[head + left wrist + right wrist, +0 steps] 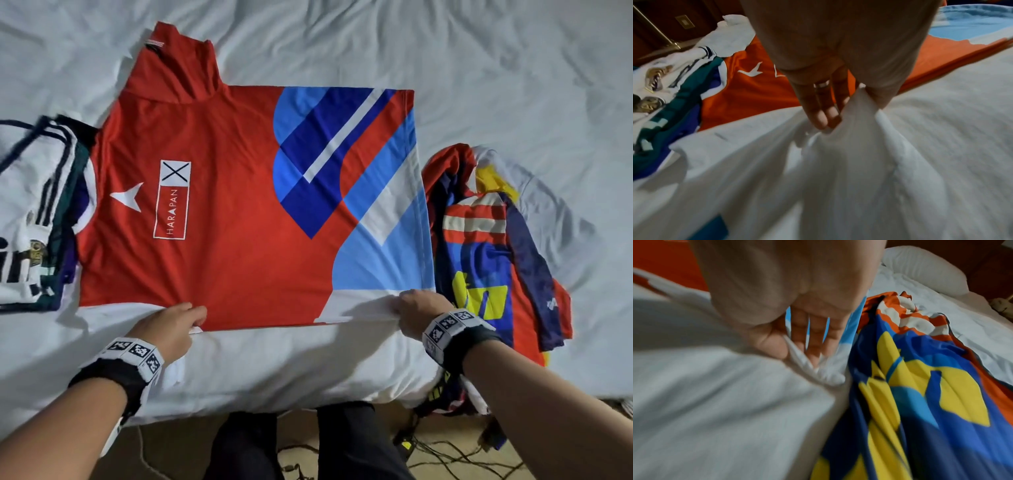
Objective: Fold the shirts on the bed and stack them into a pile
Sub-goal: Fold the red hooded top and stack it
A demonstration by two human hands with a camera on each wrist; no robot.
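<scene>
Both forearms reach in from the near edge of the bed. At far left sits a pile of folded shirts, white with dark stripes on top, teal and purple edges showing beneath. Just beside it, and lapping its edge, the red shirt lies spread flat with its collar toward the pile; it has a white "HARAPAN" logo and blue and white shapes at its hem end. The left hand pinches the shirt's near white edge between thumb and fingers; a ring shows on one finger. The right hand has the same kind of grip on that edge nearer the hem. To the right lies a crumpled blue, yellow and red shirt.
</scene>
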